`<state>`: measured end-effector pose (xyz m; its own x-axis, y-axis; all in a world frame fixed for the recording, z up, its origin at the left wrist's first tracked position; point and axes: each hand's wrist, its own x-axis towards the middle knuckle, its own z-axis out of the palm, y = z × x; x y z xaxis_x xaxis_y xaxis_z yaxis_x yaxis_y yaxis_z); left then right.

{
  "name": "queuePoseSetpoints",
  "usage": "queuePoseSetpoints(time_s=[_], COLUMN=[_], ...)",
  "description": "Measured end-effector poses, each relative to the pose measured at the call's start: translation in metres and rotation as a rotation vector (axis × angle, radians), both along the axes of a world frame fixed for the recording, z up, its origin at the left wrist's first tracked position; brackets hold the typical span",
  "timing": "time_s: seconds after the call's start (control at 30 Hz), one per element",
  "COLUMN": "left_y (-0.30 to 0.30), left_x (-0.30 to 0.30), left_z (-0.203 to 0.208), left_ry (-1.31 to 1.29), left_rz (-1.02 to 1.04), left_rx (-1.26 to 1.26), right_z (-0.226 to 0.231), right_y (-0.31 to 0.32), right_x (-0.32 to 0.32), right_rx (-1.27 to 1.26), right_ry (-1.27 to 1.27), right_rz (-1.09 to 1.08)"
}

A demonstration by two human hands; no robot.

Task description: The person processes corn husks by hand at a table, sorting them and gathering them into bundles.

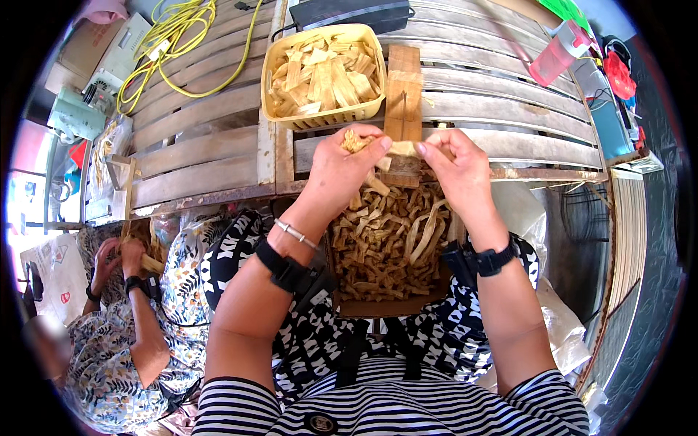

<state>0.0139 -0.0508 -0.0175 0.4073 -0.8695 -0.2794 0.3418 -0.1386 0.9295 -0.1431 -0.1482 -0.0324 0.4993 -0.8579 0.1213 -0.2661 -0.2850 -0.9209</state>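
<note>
My left hand (340, 166) is closed round a small bunch of dried, wrinkled yellow-brown strips (356, 142). A flattened pale strip (402, 148) spans the gap between both hands, and the thumb and fingers of my right hand (459, 163) pinch its other end. Both hands are above the near end of a wooden block (404, 94) that lies on the slatted table and has a narrow dark line along its top. Below them, a cardboard box (385, 309) on my lap holds many curled brown strips (389, 247). Flat pale-yellow pieces (323, 76) fill a yellow plastic basket (270, 94) beyond my left hand.
The slatted wooden table (480, 87) has a near metal edge just past the box. A black case (349, 13), a coiled yellow cable (171, 43) and a pink bottle (560, 54) rest on it. At left, another person's hands (120, 254) are at work close by.
</note>
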Motion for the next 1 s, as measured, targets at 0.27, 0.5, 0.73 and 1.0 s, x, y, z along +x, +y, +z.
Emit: queuePoseSetpoints(time_s=[0.27,0.5,0.73,1.0], left_y=[-0.014,0.022,0.058,0.045], left_x=[0.018,-0.012,-0.033,-0.008], left_z=[-0.038,0.011,0.023,0.019], left_ry=[-0.311,-0.021,0.387,-0.993], left_rz=[0.210,-0.175,-0.864,-0.396], left_rx=[0.161,0.071,-0.118,-0.446], right_z=[-0.009,0.015,0.035,0.031], right_y=[-0.010,0.032,0.031,0.040], right_x=[0.014,0.003,-0.011,-0.016], right_rx=[-0.320,-0.456,-0.405,0.713], right_ry=[0.335,0.008,-0.165,0.197], right_rz=[-0.134,0.313,0.364,0.465])
